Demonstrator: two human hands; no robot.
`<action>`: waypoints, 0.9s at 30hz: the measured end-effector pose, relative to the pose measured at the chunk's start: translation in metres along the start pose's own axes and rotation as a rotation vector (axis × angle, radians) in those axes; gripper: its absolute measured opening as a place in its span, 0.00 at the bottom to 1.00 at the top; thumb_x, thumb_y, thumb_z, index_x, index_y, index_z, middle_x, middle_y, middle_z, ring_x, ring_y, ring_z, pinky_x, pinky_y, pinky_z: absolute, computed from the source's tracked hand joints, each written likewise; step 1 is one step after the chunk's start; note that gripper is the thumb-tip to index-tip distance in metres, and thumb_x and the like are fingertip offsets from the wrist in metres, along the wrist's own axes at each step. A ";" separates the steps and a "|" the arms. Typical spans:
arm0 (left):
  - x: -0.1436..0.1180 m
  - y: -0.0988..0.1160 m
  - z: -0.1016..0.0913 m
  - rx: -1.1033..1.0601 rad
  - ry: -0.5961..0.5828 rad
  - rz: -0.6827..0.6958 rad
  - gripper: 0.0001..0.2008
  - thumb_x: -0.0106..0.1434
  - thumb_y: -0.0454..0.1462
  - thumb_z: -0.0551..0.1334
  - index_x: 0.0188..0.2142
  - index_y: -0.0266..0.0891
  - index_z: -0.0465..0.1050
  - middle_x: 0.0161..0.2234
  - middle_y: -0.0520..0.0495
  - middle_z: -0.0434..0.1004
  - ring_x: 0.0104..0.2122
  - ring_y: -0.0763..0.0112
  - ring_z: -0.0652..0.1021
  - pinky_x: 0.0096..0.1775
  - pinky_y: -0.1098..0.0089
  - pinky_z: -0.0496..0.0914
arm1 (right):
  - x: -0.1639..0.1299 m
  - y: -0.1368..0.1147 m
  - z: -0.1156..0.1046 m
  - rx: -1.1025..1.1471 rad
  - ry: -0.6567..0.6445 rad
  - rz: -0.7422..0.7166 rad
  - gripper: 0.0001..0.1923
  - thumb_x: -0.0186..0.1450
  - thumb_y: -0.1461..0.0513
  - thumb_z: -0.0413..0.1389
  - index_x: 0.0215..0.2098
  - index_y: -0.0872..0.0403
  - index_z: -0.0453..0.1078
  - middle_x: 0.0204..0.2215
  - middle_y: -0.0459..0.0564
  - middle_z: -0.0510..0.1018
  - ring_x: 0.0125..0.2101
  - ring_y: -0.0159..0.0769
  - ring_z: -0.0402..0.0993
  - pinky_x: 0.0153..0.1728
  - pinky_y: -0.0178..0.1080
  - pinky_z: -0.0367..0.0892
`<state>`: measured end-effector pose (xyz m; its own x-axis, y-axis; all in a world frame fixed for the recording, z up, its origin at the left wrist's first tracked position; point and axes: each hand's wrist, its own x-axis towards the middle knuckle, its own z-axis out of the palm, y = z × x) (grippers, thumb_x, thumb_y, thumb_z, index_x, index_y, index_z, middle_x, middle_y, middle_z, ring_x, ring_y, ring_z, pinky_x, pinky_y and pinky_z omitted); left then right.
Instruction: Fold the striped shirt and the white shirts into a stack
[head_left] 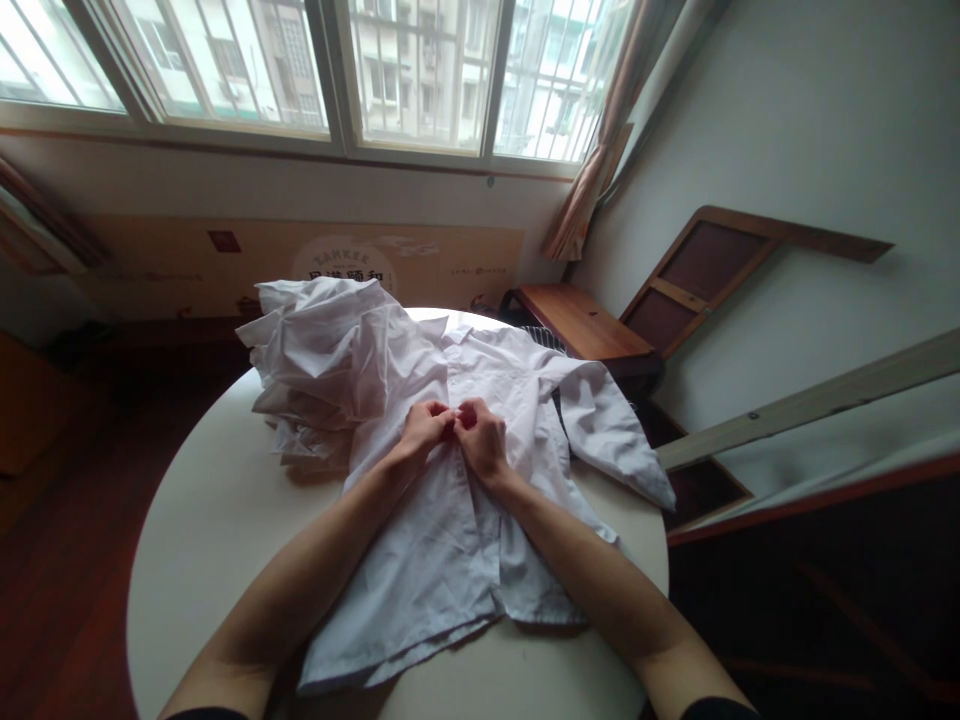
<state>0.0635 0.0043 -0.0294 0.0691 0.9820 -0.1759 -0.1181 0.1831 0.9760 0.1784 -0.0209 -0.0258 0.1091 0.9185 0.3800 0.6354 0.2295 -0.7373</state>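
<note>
Shirt (pixel 450 530) placket (fingertips hiding button)

Both hands (pixel 452 432) on white shirt (pixel 450 520)

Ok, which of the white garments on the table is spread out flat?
The white shirt under both hands, lying open with its front up; the other white garments sit crumpled in a heap behind it.
</note>
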 end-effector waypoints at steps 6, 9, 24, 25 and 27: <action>0.009 -0.004 -0.002 0.312 0.140 0.151 0.04 0.52 0.35 0.63 0.25 0.36 0.70 0.22 0.51 0.72 0.23 0.74 0.72 0.26 0.75 0.66 | 0.002 0.002 0.000 0.136 0.019 0.035 0.08 0.56 0.62 0.56 0.36 0.52 0.68 0.28 0.46 0.77 0.29 0.35 0.73 0.35 0.37 0.67; 0.009 -0.004 -0.003 0.429 0.138 0.274 0.02 0.53 0.34 0.60 0.26 0.37 0.70 0.24 0.51 0.73 0.26 0.74 0.73 0.29 0.74 0.66 | 0.008 0.007 0.002 0.316 0.037 0.179 0.09 0.52 0.60 0.58 0.32 0.53 0.67 0.27 0.45 0.76 0.28 0.35 0.73 0.33 0.37 0.68; 0.001 0.008 -0.011 0.640 0.096 0.454 0.08 0.56 0.34 0.61 0.37 0.37 0.67 0.34 0.47 0.74 0.30 0.71 0.75 0.36 0.70 0.67 | 0.002 0.013 -0.036 0.330 -0.232 0.177 0.11 0.55 0.62 0.59 0.37 0.53 0.68 0.34 0.50 0.77 0.37 0.38 0.74 0.40 0.44 0.70; -0.007 0.014 -0.014 0.728 0.095 0.501 0.08 0.58 0.35 0.60 0.39 0.38 0.68 0.36 0.45 0.75 0.32 0.69 0.75 0.38 0.69 0.67 | -0.007 0.011 -0.045 0.197 -0.275 0.017 0.13 0.56 0.61 0.60 0.40 0.52 0.69 0.39 0.52 0.76 0.42 0.41 0.73 0.45 0.46 0.67; -0.029 0.024 -0.019 0.893 0.004 0.604 0.08 0.61 0.37 0.59 0.40 0.38 0.70 0.39 0.43 0.75 0.38 0.65 0.75 0.43 0.66 0.66 | -0.029 0.009 -0.063 -0.006 -0.401 -0.246 0.17 0.57 0.60 0.60 0.45 0.50 0.70 0.49 0.54 0.73 0.52 0.45 0.66 0.54 0.50 0.60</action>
<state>0.0399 -0.0189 -0.0034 0.2381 0.8990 0.3675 0.6339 -0.4305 0.6425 0.2290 -0.0654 -0.0083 -0.3479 0.8895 0.2962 0.6103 0.4547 -0.6486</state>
